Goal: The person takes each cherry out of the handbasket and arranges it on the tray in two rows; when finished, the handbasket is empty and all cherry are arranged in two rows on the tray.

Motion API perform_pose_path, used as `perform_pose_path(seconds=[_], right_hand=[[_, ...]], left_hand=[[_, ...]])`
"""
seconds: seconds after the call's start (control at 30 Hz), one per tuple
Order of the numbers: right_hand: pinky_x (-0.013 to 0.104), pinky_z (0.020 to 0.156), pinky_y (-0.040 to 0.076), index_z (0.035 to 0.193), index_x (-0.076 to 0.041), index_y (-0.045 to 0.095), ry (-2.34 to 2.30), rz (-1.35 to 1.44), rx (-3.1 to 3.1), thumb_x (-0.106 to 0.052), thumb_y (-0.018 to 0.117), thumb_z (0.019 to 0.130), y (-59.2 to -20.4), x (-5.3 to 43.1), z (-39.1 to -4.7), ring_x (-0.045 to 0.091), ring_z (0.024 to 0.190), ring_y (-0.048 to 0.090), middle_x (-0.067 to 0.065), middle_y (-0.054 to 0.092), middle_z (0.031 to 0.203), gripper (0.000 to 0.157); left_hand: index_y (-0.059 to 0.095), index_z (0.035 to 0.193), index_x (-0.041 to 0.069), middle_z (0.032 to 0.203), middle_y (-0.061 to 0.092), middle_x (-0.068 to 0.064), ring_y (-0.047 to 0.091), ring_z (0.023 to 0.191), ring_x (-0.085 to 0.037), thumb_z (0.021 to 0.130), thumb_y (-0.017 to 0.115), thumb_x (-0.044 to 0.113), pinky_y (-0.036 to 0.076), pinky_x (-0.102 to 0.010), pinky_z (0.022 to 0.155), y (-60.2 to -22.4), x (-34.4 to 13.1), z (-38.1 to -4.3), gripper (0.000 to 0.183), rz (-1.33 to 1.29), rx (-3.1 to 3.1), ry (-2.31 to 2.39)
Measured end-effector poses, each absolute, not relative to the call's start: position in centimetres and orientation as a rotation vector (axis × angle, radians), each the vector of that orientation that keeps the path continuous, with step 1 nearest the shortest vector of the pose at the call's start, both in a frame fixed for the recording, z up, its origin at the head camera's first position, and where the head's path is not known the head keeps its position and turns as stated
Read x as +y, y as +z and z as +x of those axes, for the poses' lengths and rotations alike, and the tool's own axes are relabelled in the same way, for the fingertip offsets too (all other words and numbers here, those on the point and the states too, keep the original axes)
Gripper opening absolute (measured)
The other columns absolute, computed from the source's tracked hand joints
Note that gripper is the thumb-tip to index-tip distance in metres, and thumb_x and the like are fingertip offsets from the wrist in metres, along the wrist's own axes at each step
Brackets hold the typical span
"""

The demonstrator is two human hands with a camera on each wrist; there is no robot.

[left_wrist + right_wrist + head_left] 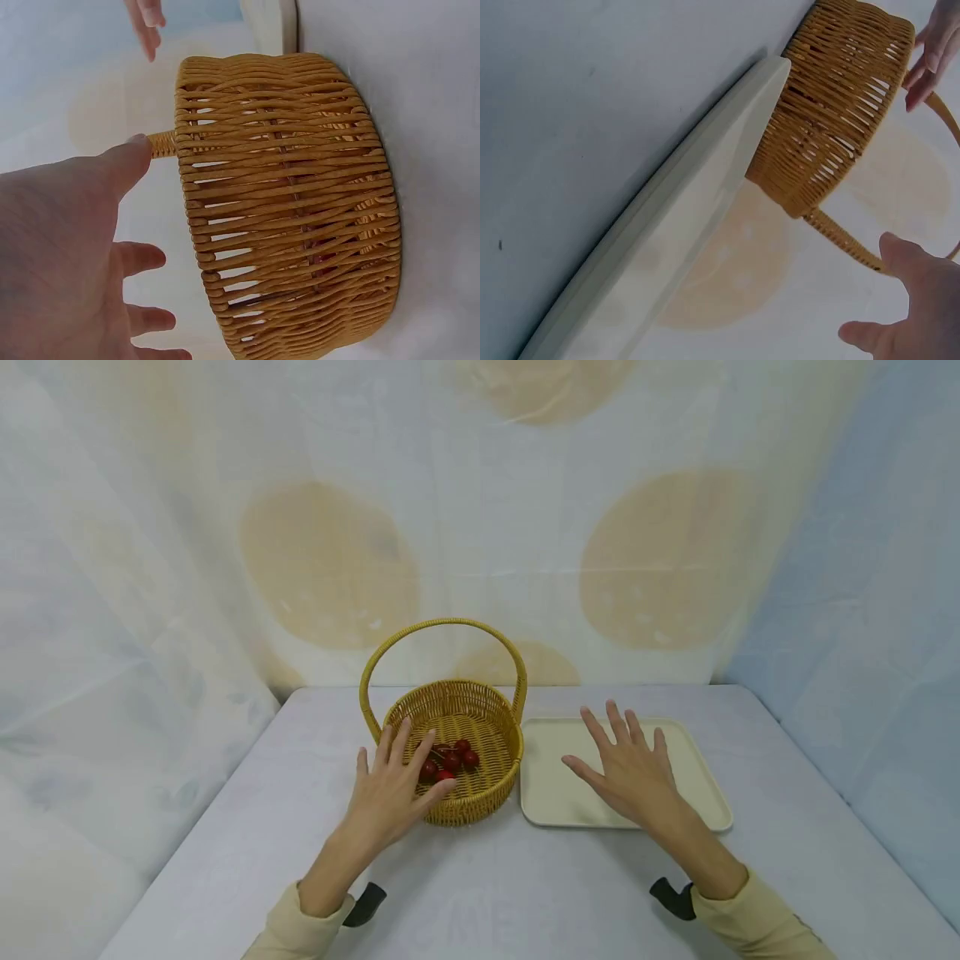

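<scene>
A round yellow-brown wicker basket (495,793) with a tall arched handle (447,622) stands on the table. Several dark red cherries (452,761) lie inside it, partly hidden behind my left fingers. My left hand (390,793) hovers over the basket's near left side, fingers spread, holding nothing. To the right, my right hand (633,772) is held above a cream rectangular tray (555,777), its fingers spread too. In the left wrist view the woven wall (292,210) of the basket is beside my left hand (82,247). The right wrist view shows my right hand (922,315) above the tray (682,232).
The basket stands right beside the tray's left edge. A white cloth covers the table (480,893). Pale curtains (480,527) with tan round patches hang behind it and along both sides. Dark straps (365,904) show at both wrists near the beige sleeves (300,927).
</scene>
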State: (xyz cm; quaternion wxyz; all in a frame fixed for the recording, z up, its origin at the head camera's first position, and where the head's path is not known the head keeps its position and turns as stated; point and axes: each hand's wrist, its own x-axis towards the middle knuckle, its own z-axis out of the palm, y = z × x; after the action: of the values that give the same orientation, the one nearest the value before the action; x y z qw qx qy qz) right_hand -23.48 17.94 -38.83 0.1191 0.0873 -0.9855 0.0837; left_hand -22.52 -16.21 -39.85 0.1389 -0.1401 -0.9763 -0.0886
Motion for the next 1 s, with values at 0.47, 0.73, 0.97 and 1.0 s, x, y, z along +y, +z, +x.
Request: perform_pose_path(seconds=[0.47, 0.73, 0.97, 1.0], right_hand=[[0.052, 0.059, 0.058, 0.152, -0.024, 0.036, 0.321, 0.381, -2.844, -0.063, 0.051, 0.093, -38.3, 16.0, -23.4, 0.045, 0.11, 0.062, 0.02, 0.048, 0.145, 0.072], [0.048, 0.059, 0.058, 0.146, -0.023, 0.046, 0.4, 0.49, -2.876, -0.054, 0.061, 0.091, -37.5, 14.1, -23.9, 0.037, 0.09, 0.068, 0.016, 0.059, 0.133, 0.064], [0.039, 0.057, 0.058, 0.139, -0.02, 0.054, 0.432, 0.584, -2.832, -0.047, 0.067, 0.09, -37.4, 12.2, -24.6, 0.029, 0.085, 0.069, 0.012, 0.062, 0.128, 0.058], [0.038, 0.057, 0.058, 0.138, -0.02, 0.055, 0.432, 0.597, -2.821, -0.046, 0.068, 0.09, -37.4, 12.0, -24.7, 0.028, 0.085, 0.069, 0.011, 0.063, 0.128, 0.057]], left_hand=[[0.057, 0.135, 0.012, 0.124, 0.057, -0.021, 0.061, 0.102, -0.036, 0.094, 0.062, 0.046, 0.058, -0.049, 0.073, -39.7, -18.8, -23.0, 0.053, -0.385, -2.665, -0.425], [0.064, 0.122, 0.009, 0.113, 0.059, -0.021, 0.061, 0.087, -0.029, 0.093, 0.068, 0.025, 0.054, -0.034, 0.065, -40.3, -20.4, -24.0, 0.033, -0.37, -2.62, -0.716], [0.065, 0.115, 0.006, 0.107, 0.06, -0.021, 0.066, 0.092, -0.031, 0.093, 0.067, 0.02, 0.06, -0.044, 0.072, -40.8, -21.5, -24.6, 0.027, -0.332, -2.662, -0.799], [0.065, 0.115, 0.006, 0.108, 0.06, -0.021, 0.067, 0.093, -0.032, 0.093, 0.066, 0.02, 0.06, -0.045, 0.073, -40.9, -21.6, -24.7, 0.026, -0.33, -2.672, -0.819]])
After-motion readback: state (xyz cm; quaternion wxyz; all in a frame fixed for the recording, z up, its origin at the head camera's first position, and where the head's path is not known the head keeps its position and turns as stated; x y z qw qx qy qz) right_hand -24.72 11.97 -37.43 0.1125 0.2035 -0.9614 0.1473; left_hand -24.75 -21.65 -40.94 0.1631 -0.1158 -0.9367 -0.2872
